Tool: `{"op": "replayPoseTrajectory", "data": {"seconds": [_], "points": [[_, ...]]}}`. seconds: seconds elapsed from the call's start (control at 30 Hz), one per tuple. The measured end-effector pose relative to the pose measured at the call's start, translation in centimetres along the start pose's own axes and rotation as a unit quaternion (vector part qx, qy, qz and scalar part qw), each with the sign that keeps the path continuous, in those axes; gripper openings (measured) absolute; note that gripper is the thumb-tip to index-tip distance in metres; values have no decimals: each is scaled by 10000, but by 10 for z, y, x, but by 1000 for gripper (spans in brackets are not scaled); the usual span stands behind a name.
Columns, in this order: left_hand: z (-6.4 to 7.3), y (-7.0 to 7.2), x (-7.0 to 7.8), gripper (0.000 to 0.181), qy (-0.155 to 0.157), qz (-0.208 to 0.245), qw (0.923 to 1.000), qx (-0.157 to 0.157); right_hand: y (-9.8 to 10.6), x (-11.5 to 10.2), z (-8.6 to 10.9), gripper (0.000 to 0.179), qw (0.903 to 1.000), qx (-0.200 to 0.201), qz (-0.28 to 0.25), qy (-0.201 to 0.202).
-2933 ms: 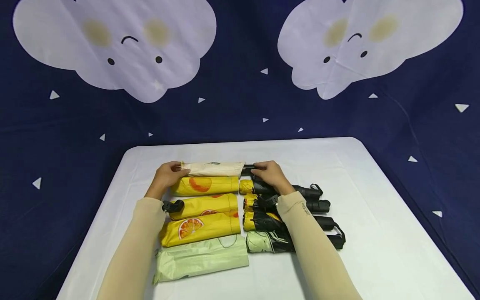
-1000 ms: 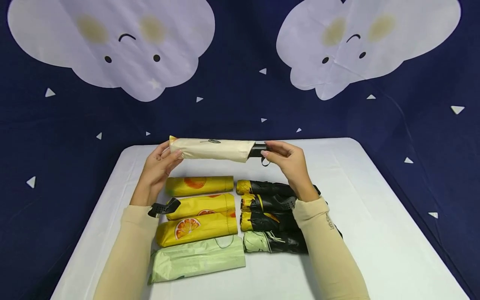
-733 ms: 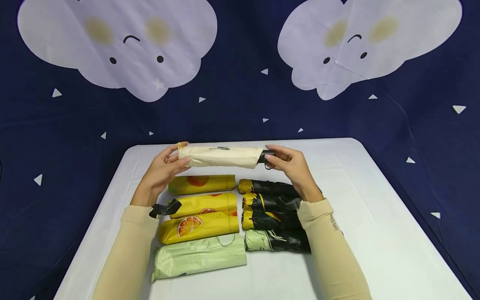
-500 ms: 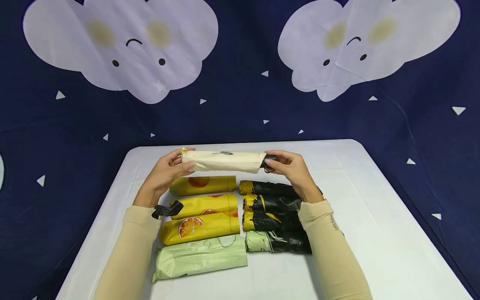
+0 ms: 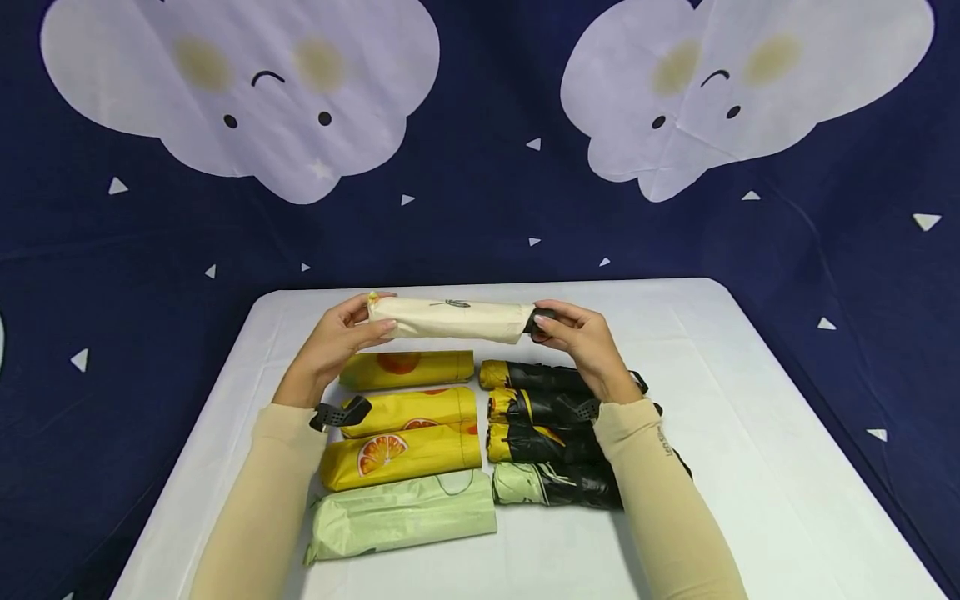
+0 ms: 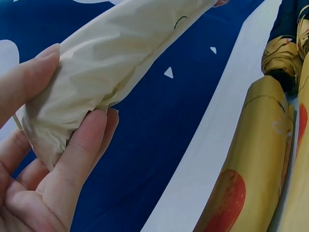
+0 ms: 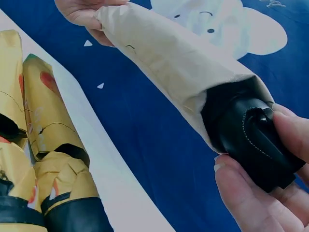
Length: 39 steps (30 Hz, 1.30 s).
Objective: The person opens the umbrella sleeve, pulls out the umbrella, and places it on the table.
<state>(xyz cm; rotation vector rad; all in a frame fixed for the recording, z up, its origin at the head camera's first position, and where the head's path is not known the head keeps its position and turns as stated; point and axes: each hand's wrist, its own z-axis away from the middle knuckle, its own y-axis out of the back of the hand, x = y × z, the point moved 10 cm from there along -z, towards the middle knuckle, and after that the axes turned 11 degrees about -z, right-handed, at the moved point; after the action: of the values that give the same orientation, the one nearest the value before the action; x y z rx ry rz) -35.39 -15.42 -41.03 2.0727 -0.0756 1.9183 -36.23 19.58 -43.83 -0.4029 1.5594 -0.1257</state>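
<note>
A folding umbrella in a cream sleeve (image 5: 450,320) is held level above the far part of the table. My left hand (image 5: 339,342) pinches the sleeve's left end, thumb on the near side, as the left wrist view also shows. At the other end, my right hand (image 5: 588,346) grips the black umbrella handle (image 7: 251,135), which sticks out of the sleeve's mouth. Below lie yellow sleeves (image 5: 408,454) with fruit prints and a pale green sleeve (image 5: 405,517). To their right are folded black-and-yellow umbrellas (image 5: 543,375) and a black-and-green umbrella (image 5: 555,483), partly hidden by my right arm.
The white table (image 5: 750,467) has rounded far corners. Behind it hangs a dark blue cloth (image 5: 480,233) printed with clouds and small triangles. Each wrist wears a black camera strap (image 5: 341,413).
Both hands have lifted the cream-sleeved umbrella off the table, then lowered it slightly toward the yellow sleeves. Less of the black handle shows now than one second ago. The other umbrellas and sleeves stay put.
</note>
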Motion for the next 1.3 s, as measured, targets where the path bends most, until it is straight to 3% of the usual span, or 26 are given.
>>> {"op": "replayPoseTrajectory", "data": {"seconds": [0.17,0.57,0.97,1.3], "points": [[0,5,-1,55,13,-88,9999,86,3,-5,1,53,9999,48,-128,34],[3,18,-16,42,386,73,9987,334,12,-3,-1,55,9996,142,-231,-89],[11,42,-29,50,705,199,9953,633,29,-9,1,53,9986,228,-470,8],[17,57,-39,47,814,584,9918,791,49,-13,8,48,9977,318,-588,72]]}}
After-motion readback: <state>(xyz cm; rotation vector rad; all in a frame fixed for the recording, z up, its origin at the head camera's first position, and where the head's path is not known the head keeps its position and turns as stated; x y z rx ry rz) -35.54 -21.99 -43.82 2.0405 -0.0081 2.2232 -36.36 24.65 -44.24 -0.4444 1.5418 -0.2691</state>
